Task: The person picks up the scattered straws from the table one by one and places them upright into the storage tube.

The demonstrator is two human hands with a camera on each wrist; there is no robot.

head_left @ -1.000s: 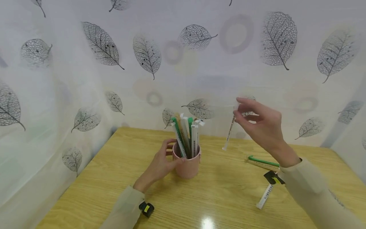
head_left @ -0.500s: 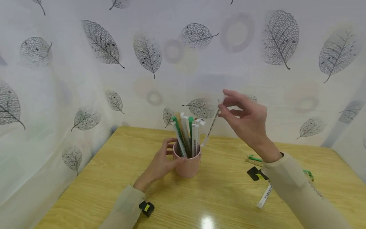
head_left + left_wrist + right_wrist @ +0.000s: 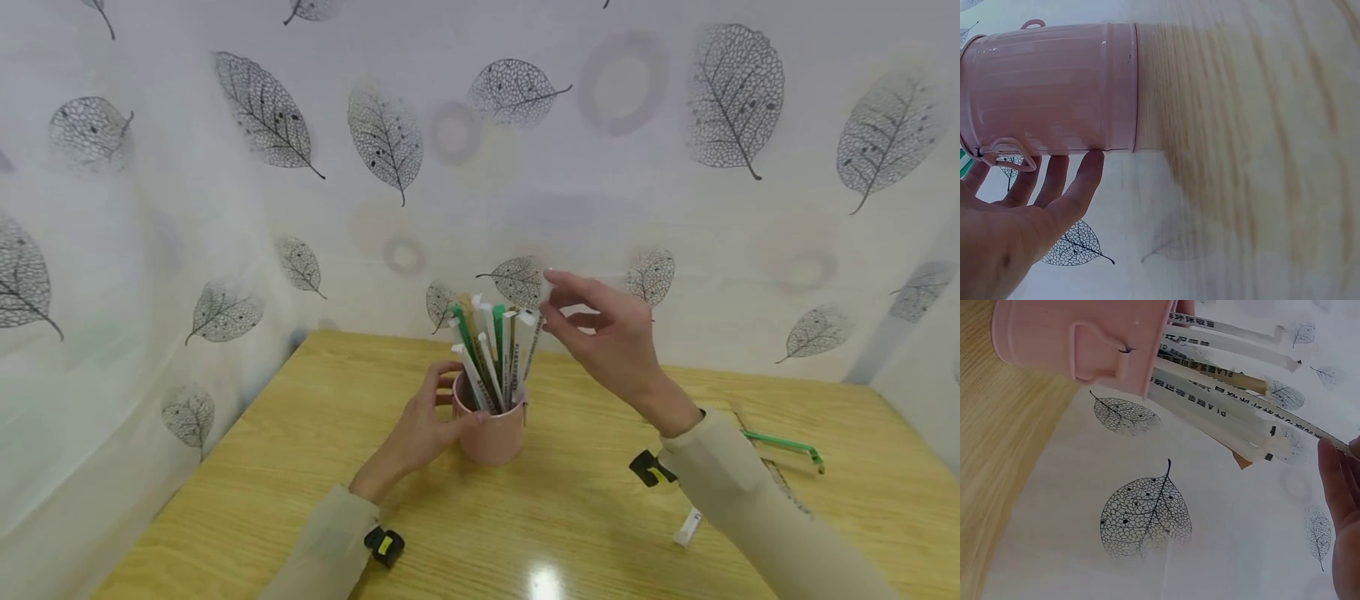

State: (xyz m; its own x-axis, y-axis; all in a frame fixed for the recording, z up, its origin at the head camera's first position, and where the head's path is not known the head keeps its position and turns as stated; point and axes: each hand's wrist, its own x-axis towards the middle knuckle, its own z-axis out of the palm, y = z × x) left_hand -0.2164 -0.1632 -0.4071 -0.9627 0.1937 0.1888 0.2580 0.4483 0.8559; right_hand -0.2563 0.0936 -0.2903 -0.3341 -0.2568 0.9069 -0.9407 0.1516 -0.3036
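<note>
A pink bucket (image 3: 491, 442) with small side handles stands on the table, filled with several wrapped straws (image 3: 965, 164) in white, green and brown. My left hand (image 3: 416, 433) holds it from the left, thumb near the front rim and fingers along the side. Right of the bucket, my right hand (image 3: 607, 337) pinches the top end of a thin white wrapped straw (image 3: 1272, 410) between thumb and fingers. This straw slants down into the bucket's mouth among the others. Its lower end is hidden inside.
On the wooden table (image 3: 300, 500), a green straw (image 3: 783, 440) and a white wrapped straw (image 3: 688, 527) lie at the right, partly covered by my right forearm. A leaf-patterned curtain (image 3: 570, 192) rises behind the table and along the left side.
My right hand has moved left and then down, bringing the wrapped straw from beside the bucket into it. Some straws inside have shifted. The left hand keeps its hold on the bucket.
</note>
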